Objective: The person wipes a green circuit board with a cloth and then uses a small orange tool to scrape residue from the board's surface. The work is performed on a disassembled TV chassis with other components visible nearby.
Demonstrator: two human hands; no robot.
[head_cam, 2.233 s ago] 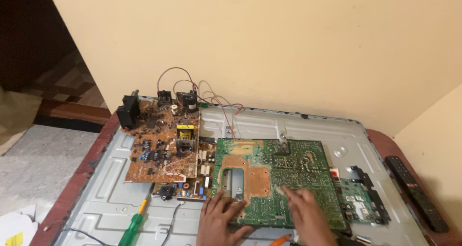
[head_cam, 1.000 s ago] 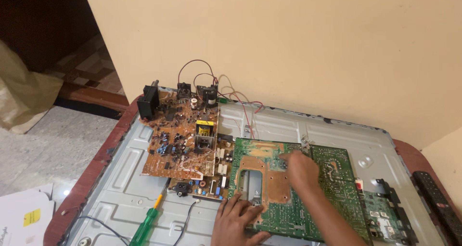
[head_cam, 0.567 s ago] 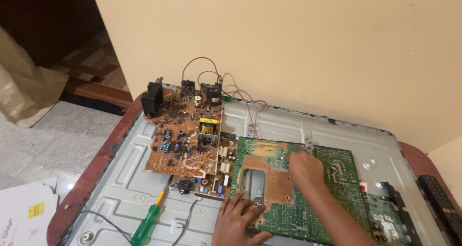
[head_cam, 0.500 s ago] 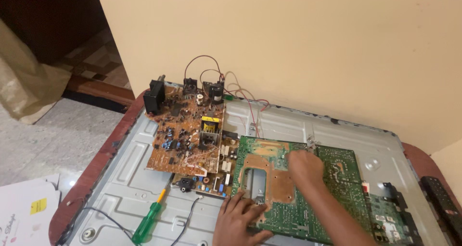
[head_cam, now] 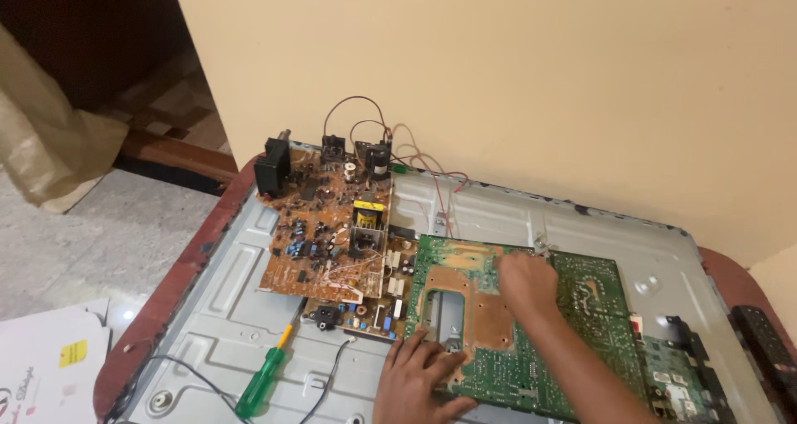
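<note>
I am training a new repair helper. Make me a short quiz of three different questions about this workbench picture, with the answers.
1. True or false: the right hand rests on the green circuit board.
2. Which tool lies left of the left hand? A) pliers B) green screwdriver C) hammer
3. Fill in: the brown circuit board lies on the grey ____ panel.

Key: 1 true; 2 B; 3 metal.
</note>
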